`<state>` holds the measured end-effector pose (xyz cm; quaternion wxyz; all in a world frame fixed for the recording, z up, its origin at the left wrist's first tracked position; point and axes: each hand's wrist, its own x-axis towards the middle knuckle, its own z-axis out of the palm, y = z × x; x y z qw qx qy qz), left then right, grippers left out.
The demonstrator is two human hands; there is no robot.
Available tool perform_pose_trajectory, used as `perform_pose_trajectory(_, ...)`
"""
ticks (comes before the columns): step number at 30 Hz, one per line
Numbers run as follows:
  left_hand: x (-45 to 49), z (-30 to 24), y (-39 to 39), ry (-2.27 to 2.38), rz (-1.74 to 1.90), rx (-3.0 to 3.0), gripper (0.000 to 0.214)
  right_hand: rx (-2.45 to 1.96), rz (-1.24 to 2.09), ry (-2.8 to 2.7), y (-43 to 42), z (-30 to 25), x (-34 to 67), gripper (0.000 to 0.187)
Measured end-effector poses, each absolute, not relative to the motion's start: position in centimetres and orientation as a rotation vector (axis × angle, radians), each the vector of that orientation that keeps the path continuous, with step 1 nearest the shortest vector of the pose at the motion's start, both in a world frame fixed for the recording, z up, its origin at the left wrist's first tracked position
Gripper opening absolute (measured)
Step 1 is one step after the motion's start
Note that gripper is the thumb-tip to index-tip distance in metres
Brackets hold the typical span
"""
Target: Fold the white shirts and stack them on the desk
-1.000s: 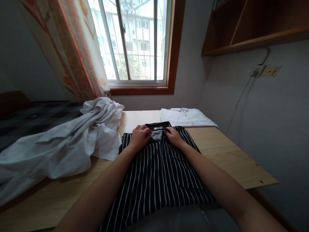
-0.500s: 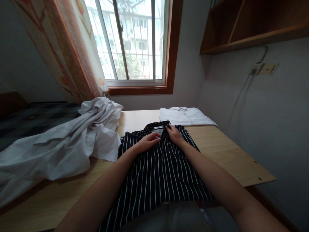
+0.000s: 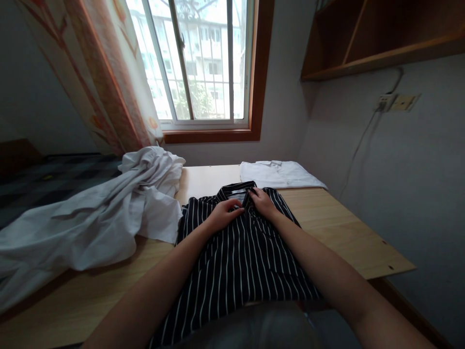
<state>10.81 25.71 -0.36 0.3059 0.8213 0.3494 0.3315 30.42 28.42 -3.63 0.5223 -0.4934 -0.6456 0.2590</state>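
A black shirt with white stripes (image 3: pixel 236 257) lies spread over the wooden board, its collar at the far end and its lower part hanging toward me. My left hand (image 3: pixel 225 214) is at the front opening just below the collar, thumb and fingers pinching the fabric edge. Close beside it, my right hand (image 3: pixel 262 202) grips the other side of the opening near the collar. Its fingertips are partly hidden by the cloth. A pale label strip shows inside the neck.
Left of the shirt, a rumpled white garment (image 3: pixel 94 228) covers part of the board (image 3: pixel 348 232). A folded white shirt (image 3: pixel 281 174) lies at the back right. Behind are a window and curtain (image 3: pixel 105 72); a wooden shelf (image 3: pixel 381 55) hangs over the right side.
My left hand has shifted slightly right and down along the shirt's opening. The right hand stays at the collar with barely any movement.
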Motion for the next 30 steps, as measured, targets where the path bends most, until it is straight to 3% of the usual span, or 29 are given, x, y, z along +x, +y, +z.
perform_pose_trajectory(10, 10.7, -0.7, 25.8, 0.959, 0.934, 2.32, 0.016, -1.178, 0.665, -1.56, 28.4, -3.6, 30.3, 0.032)
perform_pose_trajectory(19, 10.4, 0.0, 25.5, 0.978, 0.807, 2.491, 0.021, -1.193, 0.623, -1.571, 28.0, -3.1, 30.3, 0.031)
perform_pose_trajectory(24, 11.1, 1.2, 24.2, 1.181, 0.762, 2.698, 0.019, -1.196, 0.67, -1.43, 27.8, -3.1, 29.8, 0.034)
perform_pose_trajectory(30, 10.8, 2.4, 23.8, 1.507, 0.903, 2.628, 0.02, -1.379, 0.324, -1.178, 27.8, -2.3, 31.7, 0.034)
